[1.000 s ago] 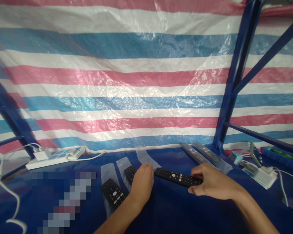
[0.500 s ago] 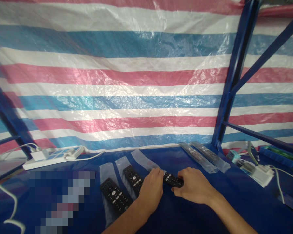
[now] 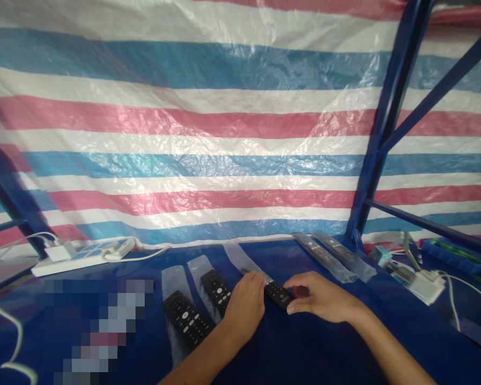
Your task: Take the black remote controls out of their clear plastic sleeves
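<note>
A black remote control (image 3: 279, 295) lies slanted, its upper end partly inside a clear plastic sleeve (image 3: 240, 259). My left hand (image 3: 246, 302) is closed over the sleeve's mouth and the remote's upper part, hiding where they meet. At the remote's lower end is my right hand (image 3: 324, 297), thumb and fingers apart, the thumb tip at the corner. Left of my hands, another black remote (image 3: 215, 289) rests on a plastic sleeve (image 3: 202, 266). Further left, a third remote (image 3: 186, 318) lies on its own sleeve (image 3: 174, 278), partly covered by my left forearm.
Two bagged remotes (image 3: 324, 255) lie at the back right of the blue table (image 3: 304, 353). A white power strip (image 3: 84, 256) with cables is at the back left. Right stand a white charger (image 3: 427, 286) and a blue tray (image 3: 457, 256). Striped tarp (image 3: 224, 160) and blue frame posts (image 3: 379, 144) stand behind.
My right hand's fingers have opened from around the remote's lower end, which now shows more fully. The sleeve's far end has shifted slightly right. My left hand keeps its hold.
</note>
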`<state>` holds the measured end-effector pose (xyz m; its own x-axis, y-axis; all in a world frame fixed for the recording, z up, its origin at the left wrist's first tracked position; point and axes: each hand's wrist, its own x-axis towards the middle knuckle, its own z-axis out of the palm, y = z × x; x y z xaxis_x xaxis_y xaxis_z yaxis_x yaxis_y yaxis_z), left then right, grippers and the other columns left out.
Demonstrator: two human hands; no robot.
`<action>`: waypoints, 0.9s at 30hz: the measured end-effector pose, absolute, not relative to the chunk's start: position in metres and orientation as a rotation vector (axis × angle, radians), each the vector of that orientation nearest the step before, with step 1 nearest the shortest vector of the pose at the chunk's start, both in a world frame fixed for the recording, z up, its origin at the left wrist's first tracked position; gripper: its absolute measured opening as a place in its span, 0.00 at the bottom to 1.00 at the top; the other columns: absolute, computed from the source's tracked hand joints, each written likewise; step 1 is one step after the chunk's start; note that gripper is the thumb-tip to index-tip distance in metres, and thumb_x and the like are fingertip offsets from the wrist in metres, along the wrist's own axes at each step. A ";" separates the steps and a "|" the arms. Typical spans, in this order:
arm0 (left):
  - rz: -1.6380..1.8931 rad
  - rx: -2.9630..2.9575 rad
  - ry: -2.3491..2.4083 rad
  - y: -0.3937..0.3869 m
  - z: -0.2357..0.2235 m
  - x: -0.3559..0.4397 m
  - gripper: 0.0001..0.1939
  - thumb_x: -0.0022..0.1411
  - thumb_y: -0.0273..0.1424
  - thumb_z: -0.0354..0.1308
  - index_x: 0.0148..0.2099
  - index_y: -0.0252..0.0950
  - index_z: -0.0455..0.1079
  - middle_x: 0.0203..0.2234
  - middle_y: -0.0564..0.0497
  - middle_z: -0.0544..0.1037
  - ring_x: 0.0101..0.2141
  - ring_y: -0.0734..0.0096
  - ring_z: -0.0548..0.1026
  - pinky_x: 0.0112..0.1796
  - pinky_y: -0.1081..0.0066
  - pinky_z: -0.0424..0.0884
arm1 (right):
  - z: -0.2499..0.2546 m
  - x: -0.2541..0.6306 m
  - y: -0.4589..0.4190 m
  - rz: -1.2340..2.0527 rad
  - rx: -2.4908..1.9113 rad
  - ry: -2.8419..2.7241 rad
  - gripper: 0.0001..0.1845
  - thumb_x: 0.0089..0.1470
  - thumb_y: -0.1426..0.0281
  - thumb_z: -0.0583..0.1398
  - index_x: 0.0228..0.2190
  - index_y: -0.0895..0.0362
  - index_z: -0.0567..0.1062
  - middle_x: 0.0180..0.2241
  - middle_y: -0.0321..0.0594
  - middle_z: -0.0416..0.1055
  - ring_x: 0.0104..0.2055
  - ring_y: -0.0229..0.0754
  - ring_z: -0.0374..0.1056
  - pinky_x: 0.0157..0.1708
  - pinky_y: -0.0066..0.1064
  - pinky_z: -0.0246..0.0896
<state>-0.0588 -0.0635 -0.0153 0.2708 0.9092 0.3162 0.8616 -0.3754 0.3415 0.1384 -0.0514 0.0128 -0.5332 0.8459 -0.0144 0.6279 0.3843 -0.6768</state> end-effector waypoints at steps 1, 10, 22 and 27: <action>0.720 2.424 1.692 -0.064 -0.015 -0.059 0.16 0.66 0.21 0.39 0.35 0.35 0.67 0.32 0.50 0.74 0.36 0.69 0.72 0.41 0.68 0.66 | 0.012 0.137 -0.051 0.894 -1.281 -2.305 0.13 0.46 0.62 0.64 0.33 0.56 0.80 0.25 0.32 0.69 0.28 0.36 0.62 0.28 0.24 0.52; 0.740 2.579 1.463 -0.084 -0.026 -0.039 0.15 0.66 0.20 0.40 0.41 0.36 0.68 0.36 0.50 0.74 0.39 0.69 0.73 0.44 0.68 0.69 | -0.001 0.107 -0.049 0.269 -1.593 -2.281 0.09 0.52 0.71 0.58 0.22 0.57 0.73 0.23 0.35 0.71 0.26 0.37 0.64 0.26 0.27 0.45; 0.641 2.691 1.375 -0.115 -0.061 -0.046 0.17 0.63 0.31 0.54 0.54 0.36 0.65 0.44 0.47 0.75 0.44 0.65 0.73 0.48 0.67 0.69 | 0.014 0.141 -0.044 0.659 -1.394 -2.179 0.15 0.51 0.68 0.57 0.42 0.55 0.72 0.38 0.38 0.72 0.36 0.39 0.68 0.36 0.28 0.62; 0.835 2.950 1.237 -0.124 -0.105 -0.067 0.15 0.63 0.44 0.53 0.43 0.38 0.68 0.35 0.50 0.75 0.35 0.68 0.72 0.37 0.71 0.69 | 0.003 0.098 -0.051 0.298 -1.648 -2.220 0.25 0.51 0.50 0.57 0.38 0.58 0.74 0.39 0.45 0.72 0.40 0.48 0.70 0.38 0.35 0.61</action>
<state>-0.0668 -0.1236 -0.1046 0.5951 0.6218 0.5091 0.7045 -0.7085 0.0419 0.0980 -0.0510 0.0033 -0.2559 0.9536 0.1587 0.8780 0.2980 -0.3746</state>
